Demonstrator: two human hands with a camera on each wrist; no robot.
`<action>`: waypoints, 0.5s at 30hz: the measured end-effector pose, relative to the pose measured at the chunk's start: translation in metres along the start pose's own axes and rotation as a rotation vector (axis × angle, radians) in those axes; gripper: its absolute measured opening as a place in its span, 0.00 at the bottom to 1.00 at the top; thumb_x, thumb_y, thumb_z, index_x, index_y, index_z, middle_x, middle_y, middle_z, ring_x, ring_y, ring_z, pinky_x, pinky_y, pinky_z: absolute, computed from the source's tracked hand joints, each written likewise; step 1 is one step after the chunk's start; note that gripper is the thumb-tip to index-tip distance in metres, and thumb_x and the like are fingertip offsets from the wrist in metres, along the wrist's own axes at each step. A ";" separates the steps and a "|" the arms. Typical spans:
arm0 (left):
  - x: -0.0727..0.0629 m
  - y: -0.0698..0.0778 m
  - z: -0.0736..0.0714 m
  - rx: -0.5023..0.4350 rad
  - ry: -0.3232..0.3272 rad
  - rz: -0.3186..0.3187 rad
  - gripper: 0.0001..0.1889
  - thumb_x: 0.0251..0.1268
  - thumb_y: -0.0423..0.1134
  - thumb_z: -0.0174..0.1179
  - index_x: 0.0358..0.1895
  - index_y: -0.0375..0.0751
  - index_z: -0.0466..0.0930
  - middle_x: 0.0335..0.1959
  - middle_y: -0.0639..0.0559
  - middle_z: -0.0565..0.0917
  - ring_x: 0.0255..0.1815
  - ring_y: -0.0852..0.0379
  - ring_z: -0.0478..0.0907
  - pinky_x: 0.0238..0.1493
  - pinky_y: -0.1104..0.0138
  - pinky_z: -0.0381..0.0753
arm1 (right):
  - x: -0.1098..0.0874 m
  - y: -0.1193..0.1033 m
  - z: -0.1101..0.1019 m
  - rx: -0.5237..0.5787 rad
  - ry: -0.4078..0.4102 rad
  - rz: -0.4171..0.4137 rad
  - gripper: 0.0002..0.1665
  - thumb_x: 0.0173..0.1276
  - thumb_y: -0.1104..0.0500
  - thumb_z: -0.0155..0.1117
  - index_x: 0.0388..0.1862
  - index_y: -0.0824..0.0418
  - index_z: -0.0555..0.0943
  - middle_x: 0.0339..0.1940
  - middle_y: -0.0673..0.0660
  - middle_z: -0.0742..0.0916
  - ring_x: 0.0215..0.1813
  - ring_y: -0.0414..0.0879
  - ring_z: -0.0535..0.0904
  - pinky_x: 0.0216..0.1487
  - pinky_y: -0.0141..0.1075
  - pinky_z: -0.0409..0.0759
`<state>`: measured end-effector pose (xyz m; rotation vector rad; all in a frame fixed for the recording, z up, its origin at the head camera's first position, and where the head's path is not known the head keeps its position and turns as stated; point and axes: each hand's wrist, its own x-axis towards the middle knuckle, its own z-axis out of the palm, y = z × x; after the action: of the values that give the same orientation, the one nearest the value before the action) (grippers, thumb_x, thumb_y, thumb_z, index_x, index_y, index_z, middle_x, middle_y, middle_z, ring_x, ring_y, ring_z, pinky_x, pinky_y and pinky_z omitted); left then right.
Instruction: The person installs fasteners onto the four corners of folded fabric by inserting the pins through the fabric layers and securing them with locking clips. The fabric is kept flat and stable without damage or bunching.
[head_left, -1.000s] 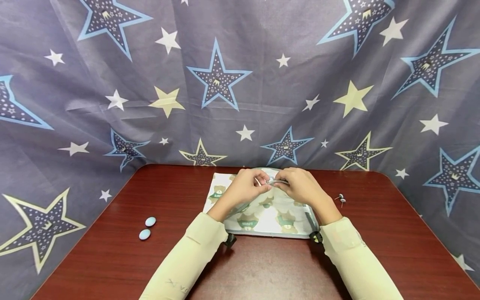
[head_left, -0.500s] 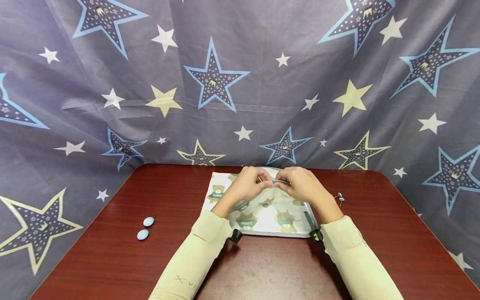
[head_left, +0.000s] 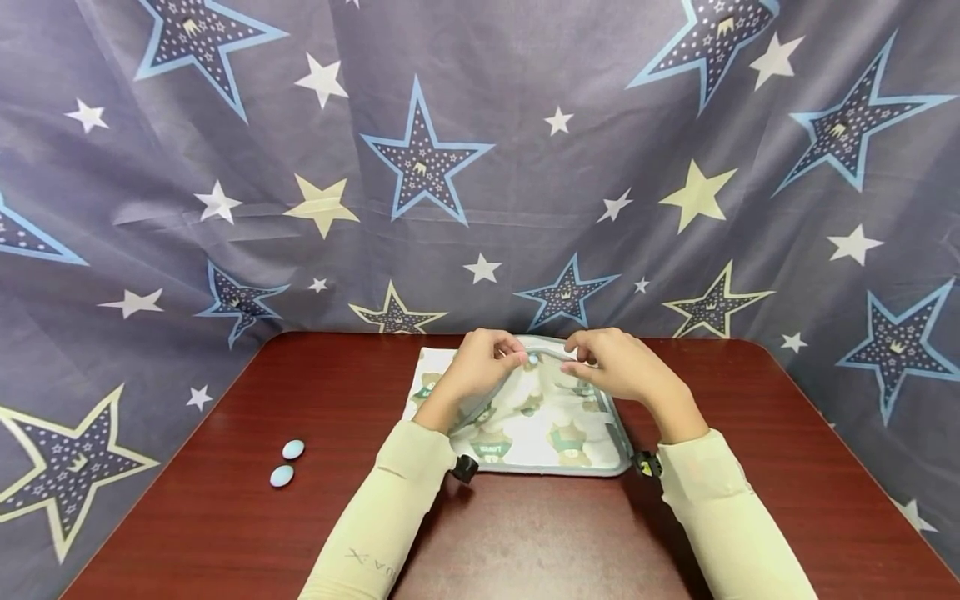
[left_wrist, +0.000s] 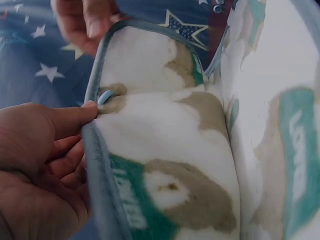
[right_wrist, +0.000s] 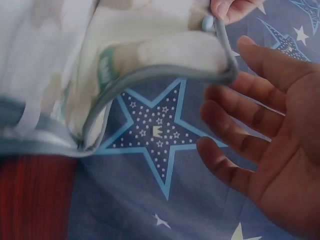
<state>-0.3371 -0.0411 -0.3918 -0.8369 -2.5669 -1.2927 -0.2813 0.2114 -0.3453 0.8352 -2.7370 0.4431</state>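
A white cloth point(head_left: 517, 429) printed with brown bears and green patches, bound in grey-blue edging, lies partly lifted on the table. My left hand point(head_left: 478, 365) pinches its raised edge point(left_wrist: 92, 125) between thumb and fingers. Right beside that pinch, a small pale blue round button-like piece point(left_wrist: 105, 97) sits on the cloth by the binding; it also shows in the right wrist view. Across from it my right hand point(head_left: 618, 365) hovers at the raised corner, fingers spread and loosely bent. In the right wrist view, nothing is held by the right hand's fingers point(right_wrist: 220, 160).
Two pale blue oval caps point(head_left: 287, 462) lie on the left of the dark red wooden table point(head_left: 337, 533). A grey curtain point(head_left: 480, 150) with stars hangs behind the far edge. Dark wrist cameras sit under both wrists.
The right hand has let go of the cloth's edge and moved slightly right, its fingers spreading; the blue piece now shows. The left hand keeps its pinch. Two pins at right are now hidden.
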 end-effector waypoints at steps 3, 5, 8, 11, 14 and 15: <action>0.000 -0.010 -0.004 -0.061 0.057 -0.043 0.04 0.68 0.40 0.69 0.36 0.45 0.89 0.29 0.55 0.86 0.27 0.58 0.78 0.31 0.66 0.78 | -0.005 0.005 -0.002 -0.005 -0.021 0.004 0.16 0.71 0.50 0.70 0.49 0.58 0.85 0.31 0.45 0.85 0.33 0.39 0.78 0.38 0.42 0.78; 0.001 -0.017 -0.007 -0.123 0.107 -0.092 0.03 0.67 0.38 0.69 0.37 0.43 0.89 0.29 0.53 0.86 0.27 0.58 0.77 0.30 0.66 0.76 | -0.010 0.009 -0.003 -0.012 -0.036 0.011 0.14 0.71 0.50 0.70 0.48 0.58 0.86 0.30 0.45 0.85 0.32 0.39 0.78 0.37 0.42 0.78; 0.002 -0.033 -0.010 -0.284 0.219 -0.222 0.04 0.66 0.35 0.69 0.37 0.38 0.90 0.28 0.53 0.85 0.28 0.60 0.76 0.31 0.69 0.76 | -0.018 0.017 -0.004 -0.026 -0.067 0.025 0.12 0.71 0.51 0.70 0.46 0.57 0.86 0.29 0.43 0.85 0.31 0.38 0.78 0.35 0.41 0.78; 0.002 -0.051 -0.012 -0.497 0.335 -0.394 0.05 0.65 0.33 0.69 0.40 0.34 0.89 0.27 0.54 0.84 0.24 0.62 0.75 0.28 0.71 0.75 | -0.027 0.027 -0.004 -0.039 -0.096 0.043 0.08 0.70 0.52 0.70 0.43 0.53 0.86 0.26 0.41 0.83 0.28 0.36 0.76 0.33 0.40 0.76; -0.002 -0.068 -0.013 -0.657 0.370 -0.562 0.09 0.66 0.32 0.68 0.46 0.32 0.88 0.26 0.55 0.83 0.20 0.63 0.74 0.24 0.71 0.74 | -0.038 0.036 -0.005 -0.048 -0.126 0.068 0.05 0.69 0.53 0.70 0.40 0.51 0.85 0.23 0.41 0.80 0.26 0.36 0.74 0.30 0.38 0.73; -0.003 -0.073 -0.013 -0.695 0.362 -0.601 0.10 0.66 0.31 0.68 0.48 0.32 0.88 0.27 0.55 0.83 0.19 0.63 0.73 0.22 0.71 0.73 | -0.042 0.040 -0.005 -0.052 -0.136 0.075 0.04 0.69 0.54 0.70 0.40 0.51 0.84 0.23 0.41 0.80 0.26 0.36 0.73 0.30 0.38 0.73</action>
<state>-0.3754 -0.0871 -0.4363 0.1618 -2.1306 -2.3122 -0.2698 0.2657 -0.3629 0.7788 -2.8993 0.3391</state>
